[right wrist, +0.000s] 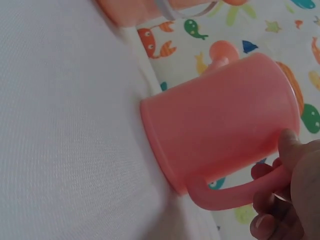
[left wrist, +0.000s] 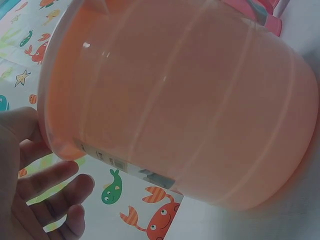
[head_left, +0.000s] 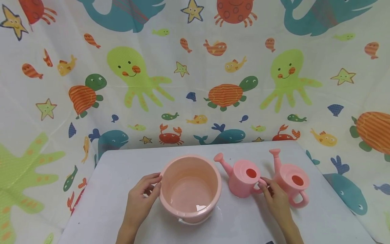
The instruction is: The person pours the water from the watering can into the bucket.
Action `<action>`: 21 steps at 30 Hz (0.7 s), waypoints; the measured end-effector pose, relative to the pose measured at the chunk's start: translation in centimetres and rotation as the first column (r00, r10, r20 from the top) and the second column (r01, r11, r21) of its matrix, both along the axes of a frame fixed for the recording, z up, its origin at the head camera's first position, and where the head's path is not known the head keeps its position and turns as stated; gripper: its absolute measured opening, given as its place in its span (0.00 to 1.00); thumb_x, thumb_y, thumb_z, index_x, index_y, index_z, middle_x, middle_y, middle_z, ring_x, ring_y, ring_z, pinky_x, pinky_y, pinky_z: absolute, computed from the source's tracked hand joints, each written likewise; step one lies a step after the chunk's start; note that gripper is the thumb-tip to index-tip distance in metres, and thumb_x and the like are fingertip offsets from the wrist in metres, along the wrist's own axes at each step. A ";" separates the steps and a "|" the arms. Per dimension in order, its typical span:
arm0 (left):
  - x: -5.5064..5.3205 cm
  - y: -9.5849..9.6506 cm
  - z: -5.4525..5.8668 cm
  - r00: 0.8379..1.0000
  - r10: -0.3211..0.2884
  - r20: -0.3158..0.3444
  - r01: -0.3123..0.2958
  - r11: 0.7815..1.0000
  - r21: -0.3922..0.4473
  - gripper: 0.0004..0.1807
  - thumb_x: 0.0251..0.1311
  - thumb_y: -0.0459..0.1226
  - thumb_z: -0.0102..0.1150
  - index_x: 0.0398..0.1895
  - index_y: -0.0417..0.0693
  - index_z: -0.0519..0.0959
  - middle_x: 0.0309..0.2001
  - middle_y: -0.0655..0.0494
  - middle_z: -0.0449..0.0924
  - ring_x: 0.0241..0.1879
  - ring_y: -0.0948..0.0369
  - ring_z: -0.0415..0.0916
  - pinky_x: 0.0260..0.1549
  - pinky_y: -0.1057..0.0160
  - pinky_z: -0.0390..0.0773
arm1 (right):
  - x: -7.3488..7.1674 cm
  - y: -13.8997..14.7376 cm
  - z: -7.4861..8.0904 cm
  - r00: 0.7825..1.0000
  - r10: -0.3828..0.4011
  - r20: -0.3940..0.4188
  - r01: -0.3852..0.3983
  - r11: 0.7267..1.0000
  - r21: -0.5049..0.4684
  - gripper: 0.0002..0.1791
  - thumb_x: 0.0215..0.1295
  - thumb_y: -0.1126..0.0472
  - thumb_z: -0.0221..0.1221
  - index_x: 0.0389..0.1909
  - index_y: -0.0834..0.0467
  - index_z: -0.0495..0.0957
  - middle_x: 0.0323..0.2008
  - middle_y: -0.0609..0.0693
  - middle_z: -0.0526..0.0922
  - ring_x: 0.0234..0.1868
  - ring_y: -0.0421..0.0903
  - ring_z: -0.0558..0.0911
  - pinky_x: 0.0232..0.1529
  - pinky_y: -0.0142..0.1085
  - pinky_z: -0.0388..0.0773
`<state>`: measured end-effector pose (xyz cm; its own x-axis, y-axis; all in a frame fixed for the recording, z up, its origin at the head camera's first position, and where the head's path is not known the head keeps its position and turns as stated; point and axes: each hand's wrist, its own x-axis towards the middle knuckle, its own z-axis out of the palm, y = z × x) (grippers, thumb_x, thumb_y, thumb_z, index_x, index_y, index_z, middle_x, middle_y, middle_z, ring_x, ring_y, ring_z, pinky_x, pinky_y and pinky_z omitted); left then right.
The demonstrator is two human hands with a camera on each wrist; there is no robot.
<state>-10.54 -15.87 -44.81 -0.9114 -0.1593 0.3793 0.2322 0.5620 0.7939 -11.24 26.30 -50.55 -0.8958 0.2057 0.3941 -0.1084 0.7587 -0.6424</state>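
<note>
A pale pink bucket [head_left: 190,210] stands upright on the white table, its white handle [head_left: 195,222] hanging at the front. My left hand [head_left: 141,196] touches the left outer side of its rim with thumb and index fingertips; in the left wrist view the other fingers [left wrist: 60,202] are spread loosely below the rim. A pink watering can [head_left: 242,181] stands right of the bucket, spout toward the back left. My right hand [head_left: 278,201] grips its handle [right wrist: 235,196], thumb near the top and fingers curled round. Just beyond this hand is a second pink watering can [head_left: 294,178].
The white table [head_left: 122,164] reaches back to a hanging cloth [head_left: 170,67] printed with sea animals, which also rises at both sides. A printed label [left wrist: 120,162] is on the bucket's side. A small dark object [head_left: 269,242] shows at the bottom edge.
</note>
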 end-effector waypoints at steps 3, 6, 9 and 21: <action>0.0 0.1 0.1 1.000 0.002 -0.001 -0.002 1.000 -0.004 0.10 0.63 0.39 0.67 0.46 0.53 0.87 0.54 0.60 0.85 0.30 0.70 0.78 0.31 0.70 0.79 | 0.0 -0.1 0.1 1.000 -0.007 0.010 0.007 1.000 -0.001 0.17 0.65 0.60 0.66 0.53 0.57 0.81 0.33 0.48 0.85 0.30 0.34 0.72 0.30 0.21 0.73; 0.0 0.1 0.2 1.000 0.002 -0.004 -0.002 1.000 -0.008 0.10 0.64 0.40 0.66 0.47 0.53 0.87 0.54 0.60 0.85 0.30 0.70 0.78 0.31 0.70 0.80 | -0.1 -0.2 0.0 1.000 -0.016 0.011 0.016 1.000 0.009 0.16 0.64 0.59 0.66 0.52 0.57 0.82 0.31 0.48 0.84 0.29 0.34 0.72 0.29 0.22 0.74; 0.0 0.1 0.1 1.000 0.000 0.001 0.000 1.000 -0.008 0.10 0.64 0.39 0.66 0.46 0.53 0.87 0.54 0.60 0.85 0.30 0.70 0.78 0.31 0.70 0.80 | -0.1 -0.2 -0.1 1.000 -0.015 -0.007 0.015 1.000 0.012 0.15 0.63 0.61 0.68 0.50 0.58 0.82 0.31 0.48 0.84 0.29 0.34 0.72 0.30 0.20 0.74; 0.2 0.2 0.2 1.000 -0.015 -0.004 0.015 1.000 0.006 0.08 0.64 0.37 0.65 0.45 0.51 0.87 0.52 0.58 0.86 0.30 0.70 0.77 0.30 0.71 0.78 | 0.0 -0.5 -0.2 0.999 -0.015 -0.042 0.016 1.000 0.021 0.13 0.60 0.64 0.69 0.46 0.60 0.82 0.30 0.48 0.83 0.29 0.35 0.72 0.32 0.19 0.72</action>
